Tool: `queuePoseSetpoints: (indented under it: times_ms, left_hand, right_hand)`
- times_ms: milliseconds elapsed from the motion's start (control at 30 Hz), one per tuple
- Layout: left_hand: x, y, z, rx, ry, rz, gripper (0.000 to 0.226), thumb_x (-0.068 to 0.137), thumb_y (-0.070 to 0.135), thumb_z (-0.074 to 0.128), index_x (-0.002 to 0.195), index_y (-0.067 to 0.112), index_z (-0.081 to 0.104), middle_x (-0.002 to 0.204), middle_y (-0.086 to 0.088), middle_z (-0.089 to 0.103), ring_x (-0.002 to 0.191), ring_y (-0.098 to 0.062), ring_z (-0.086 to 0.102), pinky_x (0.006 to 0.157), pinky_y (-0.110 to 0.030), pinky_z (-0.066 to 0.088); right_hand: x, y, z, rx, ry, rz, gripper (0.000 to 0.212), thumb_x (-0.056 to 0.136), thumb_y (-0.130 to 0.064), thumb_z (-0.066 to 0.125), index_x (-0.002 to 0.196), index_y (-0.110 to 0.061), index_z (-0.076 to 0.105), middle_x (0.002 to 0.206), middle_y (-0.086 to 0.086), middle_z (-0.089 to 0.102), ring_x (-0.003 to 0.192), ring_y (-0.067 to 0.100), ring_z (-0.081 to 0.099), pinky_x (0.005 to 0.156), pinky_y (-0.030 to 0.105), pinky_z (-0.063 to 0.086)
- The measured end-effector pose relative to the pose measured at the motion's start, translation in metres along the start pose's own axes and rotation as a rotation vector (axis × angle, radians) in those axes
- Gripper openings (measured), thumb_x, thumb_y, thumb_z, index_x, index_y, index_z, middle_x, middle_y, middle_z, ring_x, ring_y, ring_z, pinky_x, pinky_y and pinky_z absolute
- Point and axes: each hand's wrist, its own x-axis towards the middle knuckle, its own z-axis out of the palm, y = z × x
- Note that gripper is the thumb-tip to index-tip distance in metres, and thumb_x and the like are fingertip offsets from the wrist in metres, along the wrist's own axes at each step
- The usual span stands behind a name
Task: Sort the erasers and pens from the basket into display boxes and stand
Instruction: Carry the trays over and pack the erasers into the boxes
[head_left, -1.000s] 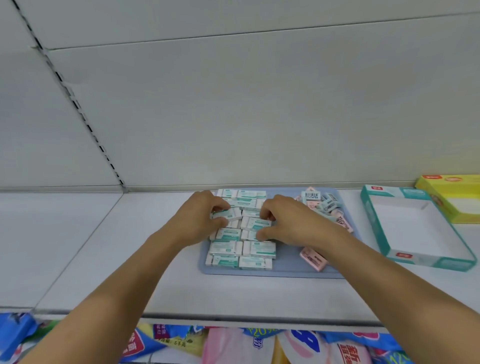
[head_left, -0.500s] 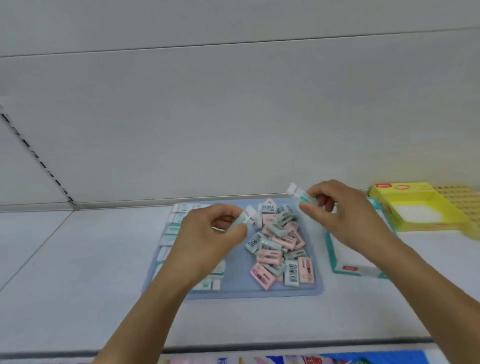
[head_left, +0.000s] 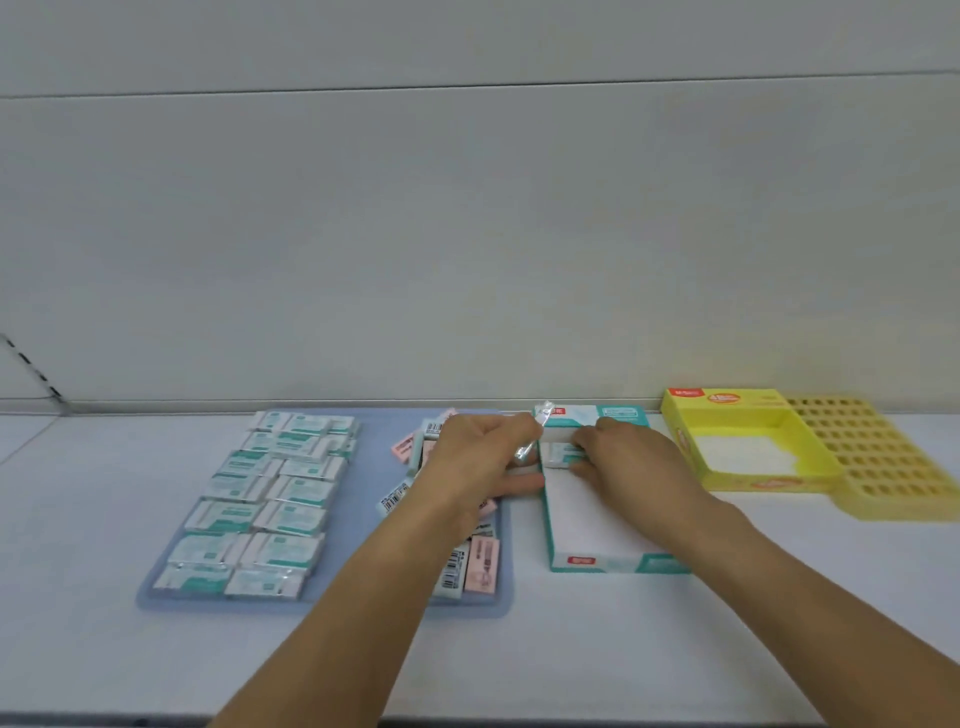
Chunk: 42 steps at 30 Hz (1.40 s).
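A blue tray (head_left: 358, 525) holds rows of white-and-teal erasers (head_left: 260, 499) on its left and a loose pile of pink and pale erasers (head_left: 470, 564) on its right. To the tray's right lies a teal display box (head_left: 597, 530). My right hand (head_left: 623, 457) presses one teal eraser (head_left: 558, 453) into the box's far left corner. My left hand (head_left: 483, 457) hovers over the tray's right edge, holding another wrapped teal eraser (head_left: 535, 436) upright beside the box.
A yellow display box (head_left: 748, 441) stands right of the teal one, with a yellow grid stand (head_left: 883, 457) beside it. A grey wall rises close behind the white shelf (head_left: 623, 634). The shelf's front edge runs along the bottom.
Both hands have carried their erasers to the right, from above the tray to the teal box. My right hand has come down into the box's far corner. The view has shifted rightward.
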Motion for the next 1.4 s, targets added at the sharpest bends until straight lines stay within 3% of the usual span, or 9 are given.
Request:
queuePoseSetpoints:
  times_ms: [167,333,400,567,767,900,1033,1167,1400]
  left_hand:
    - [-0.004,-0.002,-0.004,-0.029,0.054,0.118,0.017,0.090,0.015,0.063,0.093,0.002,0.073,0.087,-0.004,0.076,0.085,-0.015,0.070,0.069,-0.023,0.058]
    - [-0.007,0.006,-0.003,-0.416,-0.115,0.002,0.031,0.101,0.020,0.047,0.104,-0.003,0.066,0.098,-0.019,0.073,0.076,-0.019,0.070,0.064,-0.025,0.058]
    - [-0.006,0.005,0.000,-0.457,-0.126,0.022,0.028,0.101,0.017,0.047,0.107,-0.003,0.066,0.100,-0.018,0.073,0.079,-0.019,0.070,0.068,-0.025,0.059]
    - [-0.001,0.007,0.009,-0.557,-0.193,0.083,0.022,0.097,0.007,0.053,0.113,-0.008,0.055,0.108,-0.026,0.069,0.103,-0.032,0.068,0.090,-0.036,0.056]
    - [0.009,0.019,0.021,-0.357,-0.230,0.138,0.025,0.099,0.004,0.048,0.117,-0.011,0.054,0.108,-0.021,0.071,0.099,-0.030,0.070,0.086,-0.039,0.058]
    - [0.036,0.011,0.011,0.705,0.068,0.547,0.015,0.093,0.024,0.060,0.106,0.021,0.067,0.109,0.006,0.067,0.104,-0.013,0.061,0.094,-0.038,0.050]
    - [0.061,0.007,0.008,1.518,-0.119,0.697,0.052,0.085,0.042,0.067,0.132,0.026,0.052,0.129,0.006,0.053,0.118,-0.016,0.047,0.096,-0.037,0.038]
    - [0.075,0.001,0.013,1.610,-0.139,0.716,0.048,0.080,0.039,0.070,0.122,0.021,0.057,0.115,0.001,0.053,0.107,-0.019,0.048,0.084,-0.034,0.041]
    - [0.082,-0.003,0.012,1.468,-0.134,0.687,0.038,0.080,0.025,0.071,0.115,0.016,0.062,0.110,-0.003,0.054,0.102,-0.020,0.049,0.079,-0.034,0.046]
  right_hand:
    - [-0.005,0.008,-0.002,0.119,0.084,0.002,0.031,0.101,-0.027,0.040,0.125,-0.035,0.056,0.108,0.001,0.053,0.096,0.024,0.060,0.065,0.032,0.042]
    - [-0.015,0.001,-0.032,1.146,0.333,0.100,0.015,0.094,-0.021,0.058,0.091,-0.024,0.073,0.072,-0.018,0.067,0.067,0.000,0.057,0.062,0.015,0.044]
    - [-0.017,-0.006,-0.043,1.242,0.343,0.074,0.012,0.091,-0.019,0.064,0.087,-0.023,0.074,0.074,-0.018,0.070,0.067,-0.001,0.059,0.061,0.008,0.041]
    - [-0.019,-0.014,-0.048,1.185,0.413,0.129,0.012,0.074,-0.026,0.080,0.083,-0.031,0.074,0.086,-0.009,0.069,0.077,0.008,0.061,0.070,0.015,0.046]
    - [-0.010,0.000,-0.060,1.130,0.324,0.249,0.014,0.071,-0.019,0.080,0.083,-0.022,0.075,0.072,-0.008,0.070,0.062,0.008,0.058,0.064,0.028,0.051]
    - [-0.014,0.015,-0.052,0.673,0.328,0.308,0.018,0.071,-0.024,0.075,0.087,-0.027,0.066,0.077,-0.013,0.062,0.072,0.008,0.056,0.064,0.028,0.046]
    - [-0.016,0.035,-0.031,-0.068,0.236,0.110,0.025,0.068,-0.025,0.071,0.092,-0.020,0.066,0.089,0.000,0.061,0.088,0.024,0.056,0.068,0.034,0.039]
    - [-0.010,0.034,-0.015,-0.258,0.237,0.012,0.035,0.029,-0.012,0.082,0.059,-0.012,0.064,0.061,0.006,0.054,0.061,0.029,0.055,0.050,0.032,0.039]
    - [0.000,0.033,-0.005,-0.275,0.210,-0.046,0.037,0.021,-0.004,0.085,0.052,-0.009,0.066,0.054,0.007,0.051,0.054,0.029,0.054,0.044,0.032,0.040]
